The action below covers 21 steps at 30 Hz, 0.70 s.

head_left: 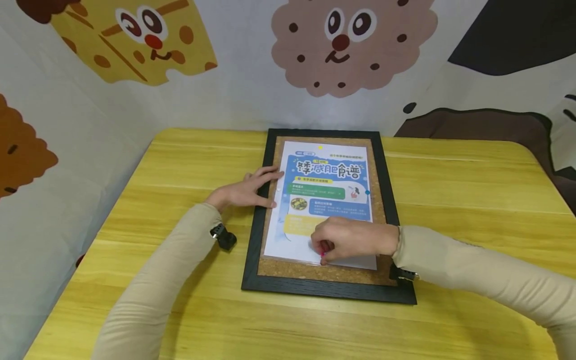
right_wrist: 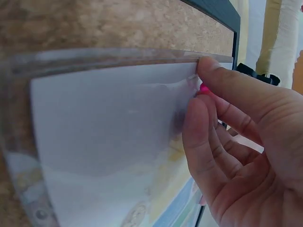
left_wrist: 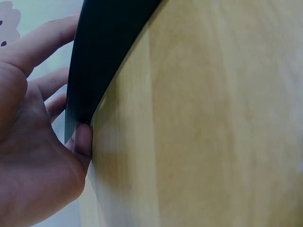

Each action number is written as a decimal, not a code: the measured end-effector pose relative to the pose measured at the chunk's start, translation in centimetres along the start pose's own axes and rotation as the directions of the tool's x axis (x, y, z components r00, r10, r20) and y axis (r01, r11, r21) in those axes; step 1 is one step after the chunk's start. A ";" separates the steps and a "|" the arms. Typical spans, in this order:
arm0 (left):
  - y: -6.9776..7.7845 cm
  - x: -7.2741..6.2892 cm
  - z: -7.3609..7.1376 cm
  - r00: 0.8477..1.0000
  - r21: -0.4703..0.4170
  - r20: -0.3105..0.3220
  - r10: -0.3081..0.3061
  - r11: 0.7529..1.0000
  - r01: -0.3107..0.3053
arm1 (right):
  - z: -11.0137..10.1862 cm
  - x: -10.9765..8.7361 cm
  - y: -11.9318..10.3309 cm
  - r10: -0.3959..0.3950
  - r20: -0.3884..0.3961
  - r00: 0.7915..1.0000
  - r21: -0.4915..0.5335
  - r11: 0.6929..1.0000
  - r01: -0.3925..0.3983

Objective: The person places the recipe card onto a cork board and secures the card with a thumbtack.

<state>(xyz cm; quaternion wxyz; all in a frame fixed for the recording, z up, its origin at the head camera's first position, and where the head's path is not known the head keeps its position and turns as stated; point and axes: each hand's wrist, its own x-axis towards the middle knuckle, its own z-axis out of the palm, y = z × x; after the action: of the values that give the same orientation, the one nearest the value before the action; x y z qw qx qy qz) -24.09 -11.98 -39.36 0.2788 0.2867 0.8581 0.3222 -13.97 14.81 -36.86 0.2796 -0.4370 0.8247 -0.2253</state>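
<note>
A laminated printed poster (head_left: 288,252) lies on a cork board (head_left: 288,269) with a black frame (head_left: 328,291). At its bottom edge my right hand (head_left: 351,237) pinches a pink push pin (right_wrist: 204,88) between thumb and fingers, against the plastic sleeve. A yellow pin (head_left: 320,147) sits at the poster's top edge and a blue pin (head_left: 367,192) at its right edge. Across the frame's left side reaches my left hand (head_left: 240,192), fingers spread and fingertips at the poster's left edge. Beside those fingertips is a small white pin (head_left: 278,189). The left wrist view shows fingers and frame side only.
The board lies on a yellow wood-grain table (head_left: 450,200), its far edge near the back wall. A backdrop (head_left: 238,105) with cartoon food faces hangs behind and to the left. Both wrists carry black straps, one with a small black device (head_left: 225,239).
</note>
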 end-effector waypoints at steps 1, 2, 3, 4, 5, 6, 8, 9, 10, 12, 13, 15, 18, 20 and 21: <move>0.0 0.0 0.0 1.000 0.000 0.000 -0.002 1.000 0.002 | 0.0 0.0 -0.1 0.000 0.001 1.000 -0.003 1.000 0.000; 0.0 0.1 0.0 1.000 0.001 -0.001 -0.003 1.000 0.003 | 0.0 0.1 -0.1 -0.001 0.003 1.000 -0.006 1.000 0.001; 0.0 0.1 -0.1 1.000 0.003 -0.001 -0.004 1.000 0.004 | -0.1 0.1 -0.2 -0.001 0.006 1.000 -0.008 1.000 0.001; 0.0 0.1 -0.1 1.000 0.007 -0.001 -0.005 1.000 0.005 | -0.1 0.1 -0.3 -0.001 0.008 1.000 -0.010 1.000 0.001; -0.1 0.1 -0.1 1.000 0.009 -0.001 -0.004 1.000 0.004 | -0.1 0.1 -0.3 -0.003 0.010 1.000 -0.010 1.000 0.004; -0.1 0.1 -0.1 1.000 0.011 0.000 -0.001 1.000 0.001 | -0.1 0.2 -0.4 -0.005 0.012 1.000 -0.007 1.000 0.005; -0.1 0.1 0.0 1.000 0.012 -0.001 0.001 1.000 -0.001 | 0.0 0.2 -0.3 -0.009 0.014 1.000 0.006 1.000 0.009; -0.2 0.1 0.0 1.000 0.012 0.000 0.002 1.000 -0.002 | 0.0 0.1 -0.2 -0.013 0.011 1.000 0.014 1.000 0.013; -0.2 0.1 0.1 1.000 0.012 0.000 0.003 1.000 -0.003 | 0.0 0.1 -0.1 -0.019 0.008 1.000 0.025 1.000 0.018; -0.2 0.1 0.1 1.000 0.009 0.001 0.003 1.000 -0.003 | 0.2 0.0 0.1 -0.027 -0.003 1.000 0.050 0.998 0.027; -0.2 0.1 0.1 1.000 0.009 0.001 0.003 1.000 -0.003 | 0.2 -0.1 0.2 -0.031 -0.011 0.999 0.060 0.998 0.032; -0.2 0.1 0.1 1.000 0.009 0.001 0.005 1.000 -0.005 | 0.3 -0.3 0.5 -0.038 -0.026 0.999 0.077 0.996 0.040; -0.1 0.1 0.1 1.000 0.007 -0.001 0.008 1.000 -0.008 | 0.4 -0.6 0.7 -0.045 -0.050 0.998 0.109 0.993 0.050; -0.1 0.1 0.0 1.000 0.004 -0.001 0.005 1.000 -0.005 | 0.4 -0.9 0.9 -0.047 -0.062 0.997 0.137 0.989 0.056; -0.1 0.1 0.0 1.000 0.001 -0.002 0.002 1.000 -0.002 | 0.4 -1.0 0.9 -0.045 -0.069 0.997 0.154 0.987 0.055</move>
<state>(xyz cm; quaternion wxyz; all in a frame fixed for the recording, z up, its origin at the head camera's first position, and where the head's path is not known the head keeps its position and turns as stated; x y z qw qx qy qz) -24.20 -12.00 -39.49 0.2775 0.2874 0.8582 0.3222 -13.77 16.08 -37.49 0.2801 -0.4269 0.8020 -0.3100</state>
